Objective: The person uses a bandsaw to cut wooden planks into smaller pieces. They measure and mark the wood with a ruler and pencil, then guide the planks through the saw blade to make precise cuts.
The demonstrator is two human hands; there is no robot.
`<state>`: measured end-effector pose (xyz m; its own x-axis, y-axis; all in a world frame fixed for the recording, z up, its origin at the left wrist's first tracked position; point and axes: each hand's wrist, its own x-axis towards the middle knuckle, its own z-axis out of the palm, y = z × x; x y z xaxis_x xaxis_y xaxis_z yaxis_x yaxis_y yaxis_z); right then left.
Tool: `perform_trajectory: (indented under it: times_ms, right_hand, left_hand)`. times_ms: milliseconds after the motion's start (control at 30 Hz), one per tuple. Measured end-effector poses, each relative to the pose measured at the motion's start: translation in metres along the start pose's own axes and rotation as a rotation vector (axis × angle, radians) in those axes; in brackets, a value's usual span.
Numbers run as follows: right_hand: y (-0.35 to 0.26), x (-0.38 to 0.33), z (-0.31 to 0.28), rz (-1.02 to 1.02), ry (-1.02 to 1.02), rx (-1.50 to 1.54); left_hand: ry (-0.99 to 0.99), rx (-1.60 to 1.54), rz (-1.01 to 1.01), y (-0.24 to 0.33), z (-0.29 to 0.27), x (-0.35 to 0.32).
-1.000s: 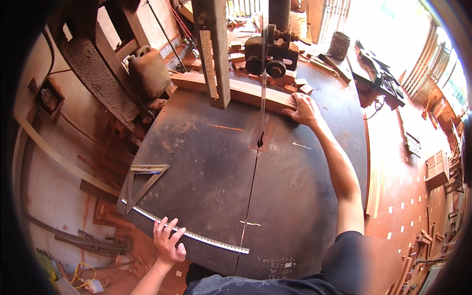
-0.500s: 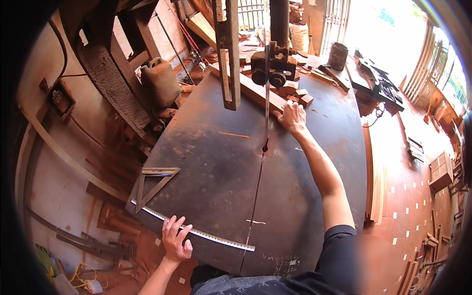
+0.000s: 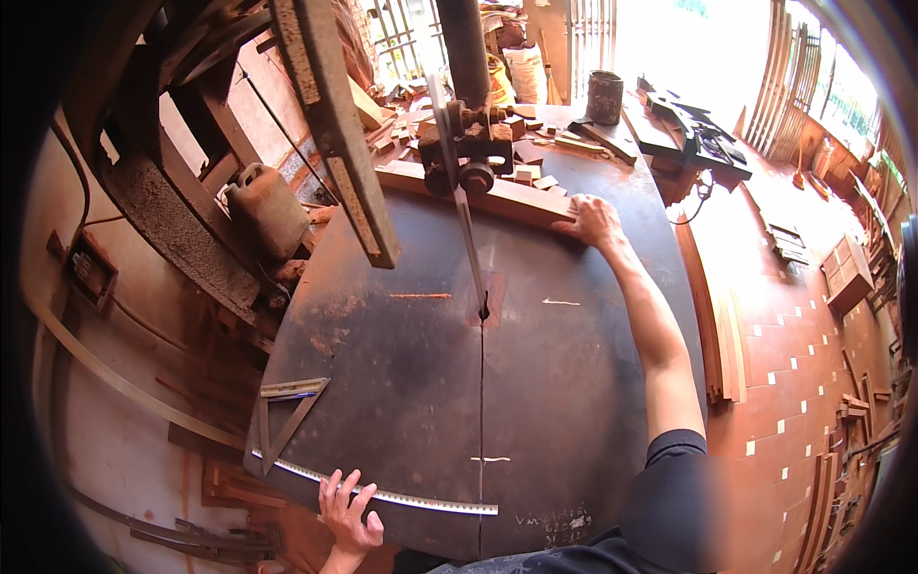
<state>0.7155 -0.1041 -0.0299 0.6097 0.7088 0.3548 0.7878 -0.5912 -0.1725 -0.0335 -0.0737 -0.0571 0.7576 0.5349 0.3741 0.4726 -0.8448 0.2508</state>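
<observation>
While right hand (image 3: pixel 595 220) is sliding off long reddish wooden plank (image 3: pixel 478 194) (fingers flat), left hand (image 3: pixel 346 512) is staying spread on long steel ruler (image 3: pixel 382 493).

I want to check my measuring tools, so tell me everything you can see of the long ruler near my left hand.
The long ruler is a thin, pale metal strip with fine markings along its edge. It lies flat along the near edge of the dark saw table, running from beside the metal set square on the left to just past the table's slit. The left hand rests its fingers on it.
</observation>
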Motion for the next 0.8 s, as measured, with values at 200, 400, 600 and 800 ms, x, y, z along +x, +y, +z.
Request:
perform_trajectory:
  times_ms: [200,400,600,800]
  right_hand:
    - [0.011,0.052,0.008,0.093,-0.046,0.039]
    - [0.01,0.031,0.002,-0.006,-0.041,0.058]
    - [0.019,-0.091,-0.051,0.036,-0.094,0.022]
    - [0.035,-0.263,-0.127,0.208,-0.073,-0.034]
  left_hand:
    - [0.03,-0.006,-0.005,-0.001,-0.001,0.001]
    - [0.054,0.006,0.004,-0.002,-0.005,0.003]
    - [0.047,0.0,0.033,-0.005,-0.001,0.001]
    - [0.047,-0.007,0.054,-0.003,0.0,0.002]
